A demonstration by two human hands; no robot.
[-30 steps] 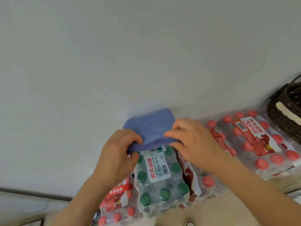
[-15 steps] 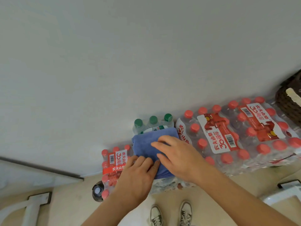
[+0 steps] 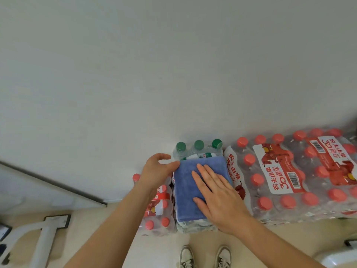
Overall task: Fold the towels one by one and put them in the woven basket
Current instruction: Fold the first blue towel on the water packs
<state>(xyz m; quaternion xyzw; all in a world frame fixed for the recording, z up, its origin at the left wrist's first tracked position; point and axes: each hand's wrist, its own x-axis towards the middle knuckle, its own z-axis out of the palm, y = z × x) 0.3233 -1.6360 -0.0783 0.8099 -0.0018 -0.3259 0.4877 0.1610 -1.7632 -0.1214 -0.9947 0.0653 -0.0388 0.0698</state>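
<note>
A folded blue towel [image 3: 190, 190] lies flat on top of a shrink-wrapped pack of green-capped water bottles [image 3: 199, 146] against the wall. My right hand [image 3: 218, 194] presses flat on the towel's right half with straight fingers. Beside the towel's upper left corner my left hand [image 3: 156, 171] hovers with relaxed fingers, its thumb touching the towel's edge. The woven basket is out of view.
Packs of red-capped bottles stand on both sides: a small one [image 3: 158, 206] at the left, large ones [image 3: 289, 178] to the right. A white wall [image 3: 173, 74] fills the upper view. My shoes [image 3: 204, 256] and a white stand's base [image 3: 46, 236] are on the floor.
The towel now lies flat and squared on the bottle pack. My right hand slid onto it and flattened. My left hand lifted off to its left edge. The view tilted down and the basket left it.
</note>
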